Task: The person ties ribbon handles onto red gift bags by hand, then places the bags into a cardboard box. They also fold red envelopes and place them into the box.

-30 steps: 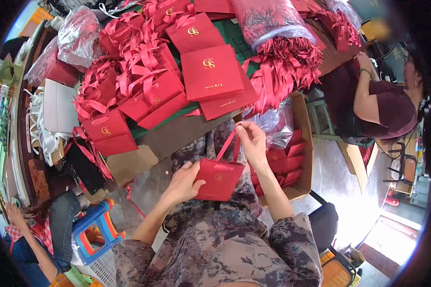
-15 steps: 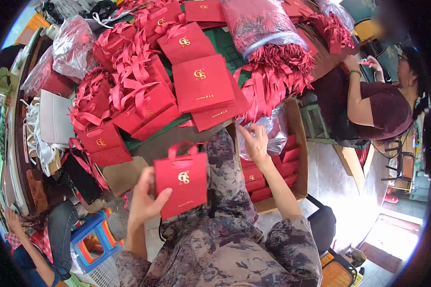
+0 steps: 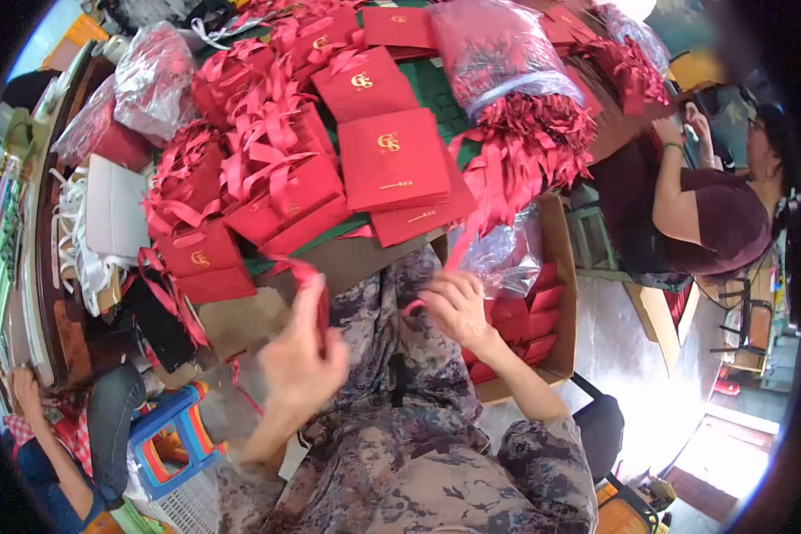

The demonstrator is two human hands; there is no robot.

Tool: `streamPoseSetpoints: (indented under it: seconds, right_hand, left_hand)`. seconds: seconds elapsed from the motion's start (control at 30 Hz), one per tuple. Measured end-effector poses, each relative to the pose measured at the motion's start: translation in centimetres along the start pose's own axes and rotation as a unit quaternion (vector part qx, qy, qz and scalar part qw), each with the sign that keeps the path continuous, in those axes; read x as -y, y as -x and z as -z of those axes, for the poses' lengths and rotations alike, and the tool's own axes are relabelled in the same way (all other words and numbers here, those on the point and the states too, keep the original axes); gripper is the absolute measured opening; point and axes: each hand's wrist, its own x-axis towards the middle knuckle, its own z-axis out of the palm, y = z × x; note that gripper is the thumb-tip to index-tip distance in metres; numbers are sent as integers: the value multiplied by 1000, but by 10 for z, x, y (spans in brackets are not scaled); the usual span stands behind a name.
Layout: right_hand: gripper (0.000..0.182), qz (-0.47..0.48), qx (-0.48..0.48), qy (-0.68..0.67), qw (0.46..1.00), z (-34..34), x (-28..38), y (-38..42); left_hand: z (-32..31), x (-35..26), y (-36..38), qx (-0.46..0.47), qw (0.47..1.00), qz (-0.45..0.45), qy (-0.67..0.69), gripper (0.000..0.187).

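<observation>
Two hands work over the person's lap at the table edge, each on red ribbon. Far left, a white bundle (image 3: 107, 218) and a clear plastic bag (image 3: 156, 76) lie on the table (image 3: 347, 258), with a blue stool (image 3: 173, 432) below; none of these obstructs. The left hand (image 3: 304, 360) is blurred but appears pinched shut on a red ribbon loop (image 3: 304, 271) rising from a bag near the finished red bags (image 3: 267, 191); the bag body itself cannot be made out. Judged from its look, the ribbon is light, soft and limp, likely slick, so it is best taken at the top of the loop, while the paper bag would crease if squeezed. Flat red bags (image 3: 392, 160) are stacked just beyond. The right hand (image 3: 458, 307) closes its fingers on a single ribbon strand (image 3: 461, 245) trailing down from the ribbon bundle (image 3: 529, 147) in plastic. Loose neighbouring strands could tangle or drag along. A cardboard box (image 3: 561, 258) of red bags sits just right of the knee. Another person's arm (image 3: 676, 191) works well apart at far right.
</observation>
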Motion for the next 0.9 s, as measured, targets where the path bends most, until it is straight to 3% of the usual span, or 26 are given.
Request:
streamPoseSetpoints:
  seconds: [0.07, 0.1, 0.13, 0.2, 0.27, 0.33, 0.4, 0.53, 0.67, 0.8, 0.9]
  right_hand:
    - [35, -24, 45, -91, 995, -1, 10, -3]
    - [29, -123, 19, -162, 979, 0, 25, -3]
    - [29, -120, 21, -167, 978, 2, 33, -10]
    - [18, -300, 10, -272, 914, 8, 47, -24]
    - [10, -307, 10, -270, 912, 9, 50, -31]
    - [11, -340, 34, -251, 906, 8, 53, -38]
    - [12, -336, 42, -249, 907, 4, 56, -43]
    - [15, -370, 61, -277, 885, -5, 71, -56]
    - [12, -383, 41, -311, 869, -27, 84, -57]
    - [8, -390, 25, -283, 876, -42, 86, -57]
    - [7, -409, 3, -304, 860, -50, 86, -55]
  left_hand:
    - [-16, 0, -1, -3, 999, -14, 48, 69]
    - [-39, -2, -4, -21, 996, -45, 80, 73]
    - [-61, -3, -9, -38, 990, -78, 112, 78]
    - [-76, 3, -17, -21, 992, -86, 88, 78]
    - [-96, 18, -25, -30, 991, -129, 24, 76]
    - [-98, 30, -26, 4, 995, -90, 47, 72]
    - [-96, 41, -27, -71, 989, -125, 28, 67]
    - [-85, 47, -28, -80, 989, -112, -62, 60]
    - [-83, 45, -36, -92, 989, -101, -53, 48]
    - [-78, 47, -47, -40, 994, -81, -64, 41]
    - [-71, 54, -58, 16, 995, -99, 28, 27]
